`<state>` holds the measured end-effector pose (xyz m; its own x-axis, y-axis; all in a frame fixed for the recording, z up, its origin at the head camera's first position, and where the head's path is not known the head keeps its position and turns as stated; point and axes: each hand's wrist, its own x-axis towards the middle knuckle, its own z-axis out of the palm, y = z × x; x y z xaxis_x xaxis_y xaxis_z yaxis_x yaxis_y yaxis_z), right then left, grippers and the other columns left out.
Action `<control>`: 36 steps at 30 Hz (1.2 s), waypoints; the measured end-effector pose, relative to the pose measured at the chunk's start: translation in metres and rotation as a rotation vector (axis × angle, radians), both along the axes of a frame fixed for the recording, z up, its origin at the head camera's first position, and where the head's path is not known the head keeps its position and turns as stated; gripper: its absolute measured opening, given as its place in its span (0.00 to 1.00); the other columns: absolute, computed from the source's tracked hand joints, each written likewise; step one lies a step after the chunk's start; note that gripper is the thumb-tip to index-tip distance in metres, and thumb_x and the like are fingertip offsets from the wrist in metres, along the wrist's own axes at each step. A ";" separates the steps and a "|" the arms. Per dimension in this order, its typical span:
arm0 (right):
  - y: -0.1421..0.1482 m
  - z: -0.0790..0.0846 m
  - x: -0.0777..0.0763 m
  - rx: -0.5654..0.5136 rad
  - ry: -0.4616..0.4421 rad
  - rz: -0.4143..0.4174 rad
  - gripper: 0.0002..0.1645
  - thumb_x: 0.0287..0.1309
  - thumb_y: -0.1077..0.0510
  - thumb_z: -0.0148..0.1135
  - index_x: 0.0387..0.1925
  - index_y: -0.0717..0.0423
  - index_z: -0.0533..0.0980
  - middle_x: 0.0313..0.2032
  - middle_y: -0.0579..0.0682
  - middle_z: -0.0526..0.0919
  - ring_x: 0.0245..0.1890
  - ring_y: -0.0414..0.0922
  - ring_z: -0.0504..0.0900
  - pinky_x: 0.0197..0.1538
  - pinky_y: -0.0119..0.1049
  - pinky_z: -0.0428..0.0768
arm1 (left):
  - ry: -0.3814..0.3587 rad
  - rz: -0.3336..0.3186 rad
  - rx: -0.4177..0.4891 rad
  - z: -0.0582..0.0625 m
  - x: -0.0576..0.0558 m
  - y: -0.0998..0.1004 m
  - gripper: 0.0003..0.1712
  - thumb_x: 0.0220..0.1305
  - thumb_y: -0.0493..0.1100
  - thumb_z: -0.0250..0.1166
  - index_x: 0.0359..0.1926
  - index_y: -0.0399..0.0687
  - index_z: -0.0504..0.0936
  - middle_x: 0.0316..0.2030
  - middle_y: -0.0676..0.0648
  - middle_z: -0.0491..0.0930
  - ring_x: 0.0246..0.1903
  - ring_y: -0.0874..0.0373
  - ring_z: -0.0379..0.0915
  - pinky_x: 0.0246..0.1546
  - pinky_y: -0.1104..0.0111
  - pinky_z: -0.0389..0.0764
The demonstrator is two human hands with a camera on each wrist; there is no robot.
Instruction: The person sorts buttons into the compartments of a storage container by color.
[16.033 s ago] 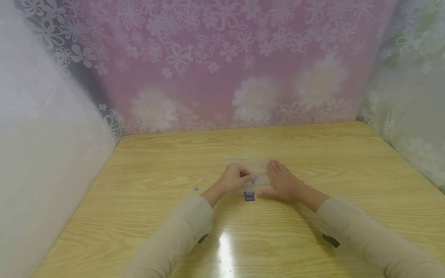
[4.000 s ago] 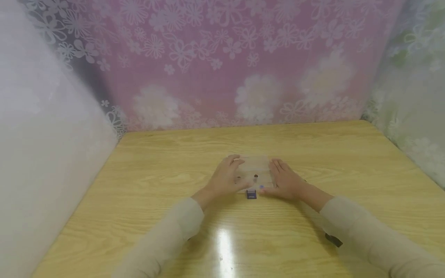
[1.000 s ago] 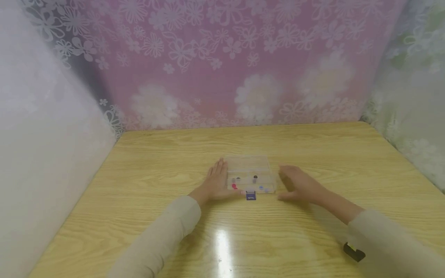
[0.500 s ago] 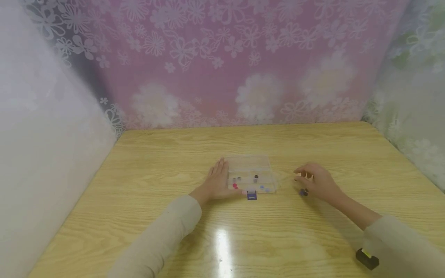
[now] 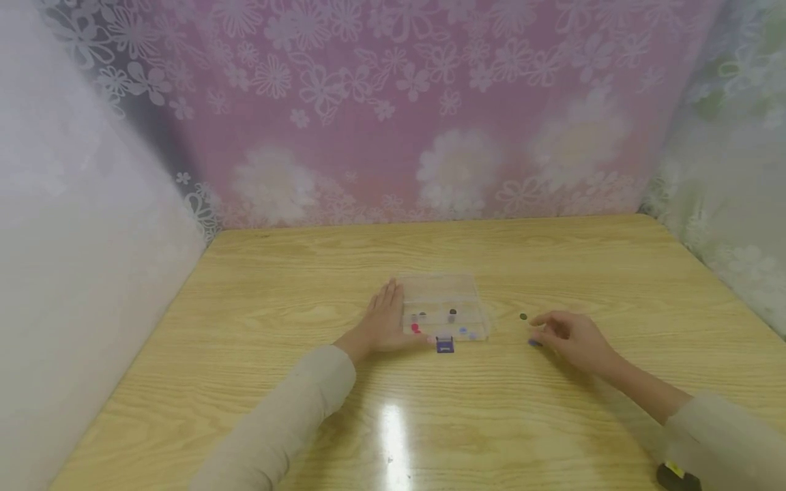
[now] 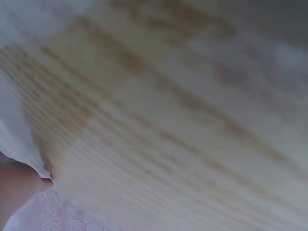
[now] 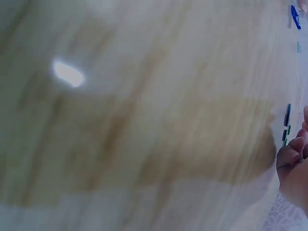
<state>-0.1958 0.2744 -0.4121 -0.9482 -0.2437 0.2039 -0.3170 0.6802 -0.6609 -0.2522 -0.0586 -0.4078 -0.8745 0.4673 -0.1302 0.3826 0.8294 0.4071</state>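
Wooden tabletop point(image 5: 276, 293) under clear box point(image 5: 436, 305)

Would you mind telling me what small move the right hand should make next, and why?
Probably to pinch the dark blue piece: it lies on the table right by the right hand, while the left hand rests against the clear box, where lighter blue pieces show.

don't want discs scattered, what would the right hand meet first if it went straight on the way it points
Probably the small dark disc just ahead of the right hand, then perhaps the clear box farther along. The hand's height above the table is unclear, so it might pass over the disc.
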 end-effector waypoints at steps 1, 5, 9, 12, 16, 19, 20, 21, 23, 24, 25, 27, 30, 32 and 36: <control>0.001 -0.001 0.000 0.000 -0.005 -0.002 0.14 0.56 0.58 0.62 0.42 0.64 0.78 0.17 0.39 0.70 0.15 0.31 0.62 0.19 0.28 0.65 | -0.001 0.001 -0.001 0.000 0.000 0.000 0.67 0.50 0.73 0.58 0.71 0.35 0.34 0.72 0.37 0.29 0.72 0.44 0.26 0.72 0.54 0.36; 0.004 -0.006 0.002 0.004 -0.013 0.002 0.14 0.55 0.58 0.63 0.41 0.63 0.78 0.19 0.38 0.72 0.18 0.31 0.64 0.21 0.28 0.65 | 0.000 0.001 -0.003 0.000 0.000 0.001 0.67 0.50 0.73 0.58 0.71 0.35 0.34 0.72 0.37 0.29 0.72 0.45 0.26 0.72 0.54 0.36; 0.005 -0.007 0.003 0.013 -0.002 0.032 0.10 0.57 0.59 0.62 0.39 0.61 0.79 0.21 0.38 0.73 0.20 0.31 0.66 0.22 0.28 0.66 | 0.000 0.002 -0.004 0.001 0.001 0.001 0.67 0.50 0.72 0.59 0.71 0.35 0.34 0.72 0.37 0.29 0.72 0.44 0.26 0.72 0.54 0.36; 0.004 -0.006 0.004 0.018 0.014 0.057 0.08 0.57 0.60 0.61 0.37 0.61 0.79 0.22 0.39 0.72 0.21 0.30 0.66 0.22 0.27 0.67 | -0.003 0.003 0.000 0.000 0.000 0.000 0.67 0.50 0.72 0.59 0.71 0.35 0.34 0.72 0.37 0.29 0.72 0.44 0.26 0.72 0.54 0.36; 0.002 -0.006 0.005 0.017 0.035 0.088 0.06 0.57 0.63 0.60 0.36 0.61 0.79 0.23 0.39 0.72 0.22 0.30 0.65 0.22 0.27 0.67 | -0.007 0.008 0.026 -0.002 -0.001 -0.001 0.67 0.49 0.72 0.59 0.71 0.36 0.34 0.72 0.37 0.30 0.72 0.45 0.26 0.71 0.55 0.35; 0.001 -0.007 0.005 0.019 0.049 0.106 0.05 0.57 0.64 0.60 0.36 0.60 0.79 0.23 0.38 0.72 0.22 0.30 0.64 0.22 0.27 0.67 | -0.011 0.011 0.030 -0.004 -0.001 -0.001 0.67 0.49 0.73 0.59 0.71 0.36 0.34 0.72 0.38 0.29 0.72 0.46 0.25 0.71 0.55 0.35; 0.001 -0.007 0.005 0.023 0.049 0.109 0.05 0.57 0.64 0.60 0.36 0.60 0.79 0.23 0.38 0.72 0.22 0.30 0.64 0.23 0.27 0.68 | -0.010 0.009 0.024 -0.004 -0.001 -0.001 0.67 0.49 0.73 0.59 0.71 0.36 0.34 0.72 0.38 0.29 0.72 0.46 0.25 0.71 0.56 0.35; 0.001 -0.007 0.004 0.025 0.054 0.113 0.05 0.56 0.64 0.60 0.35 0.60 0.79 0.23 0.38 0.72 0.22 0.30 0.64 0.23 0.27 0.68 | -0.008 0.008 0.021 -0.004 -0.001 -0.001 0.67 0.49 0.73 0.59 0.71 0.36 0.34 0.72 0.38 0.29 0.72 0.46 0.25 0.71 0.56 0.35; 0.002 -0.008 0.004 0.034 0.061 0.116 0.04 0.56 0.64 0.60 0.34 0.59 0.79 0.23 0.37 0.72 0.22 0.29 0.64 0.24 0.27 0.68 | -0.006 0.004 0.016 -0.004 -0.001 -0.001 0.67 0.49 0.73 0.59 0.71 0.36 0.34 0.72 0.38 0.29 0.72 0.46 0.25 0.71 0.55 0.35; 0.002 -0.008 0.003 0.041 0.065 0.116 0.04 0.56 0.64 0.61 0.34 0.59 0.79 0.23 0.37 0.72 0.23 0.29 0.64 0.24 0.27 0.69 | -0.005 0.002 0.014 -0.004 -0.001 -0.001 0.67 0.49 0.73 0.59 0.71 0.36 0.34 0.72 0.37 0.29 0.72 0.46 0.25 0.71 0.55 0.35; 0.002 -0.009 0.003 0.049 0.071 0.117 0.03 0.56 0.64 0.61 0.34 0.58 0.79 0.23 0.37 0.71 0.22 0.29 0.64 0.24 0.27 0.68 | -0.006 -0.001 0.015 -0.004 -0.001 -0.001 0.67 0.49 0.73 0.59 0.71 0.36 0.34 0.72 0.37 0.29 0.72 0.46 0.25 0.72 0.55 0.35; 0.001 -0.010 0.002 0.068 0.085 0.118 0.03 0.55 0.64 0.61 0.33 0.58 0.78 0.22 0.37 0.70 0.22 0.28 0.64 0.24 0.26 0.68 | -0.006 -0.003 0.021 -0.004 -0.001 -0.001 0.67 0.50 0.72 0.59 0.71 0.36 0.34 0.72 0.38 0.29 0.72 0.46 0.25 0.72 0.55 0.35; 0.000 -0.010 0.000 0.094 0.117 0.125 0.02 0.54 0.65 0.62 0.32 0.58 0.78 0.22 0.37 0.70 0.23 0.28 0.63 0.24 0.26 0.69 | -0.009 -0.005 0.019 -0.004 -0.002 -0.001 0.67 0.50 0.72 0.59 0.71 0.36 0.34 0.72 0.38 0.28 0.72 0.46 0.24 0.72 0.56 0.35; -0.001 -0.011 -0.001 0.107 0.137 0.133 0.02 0.53 0.65 0.62 0.30 0.59 0.77 0.22 0.37 0.71 0.23 0.27 0.63 0.24 0.26 0.69 | -0.007 -0.006 0.019 -0.004 -0.002 -0.001 0.67 0.50 0.72 0.59 0.71 0.36 0.33 0.72 0.38 0.28 0.72 0.46 0.24 0.72 0.56 0.35; -0.003 -0.009 -0.001 0.123 0.138 0.136 0.03 0.53 0.67 0.62 0.29 0.58 0.76 0.23 0.38 0.72 0.23 0.27 0.62 0.24 0.26 0.69 | -0.004 -0.007 0.016 -0.003 -0.002 -0.001 0.67 0.50 0.72 0.59 0.71 0.36 0.34 0.72 0.38 0.29 0.72 0.46 0.25 0.72 0.56 0.36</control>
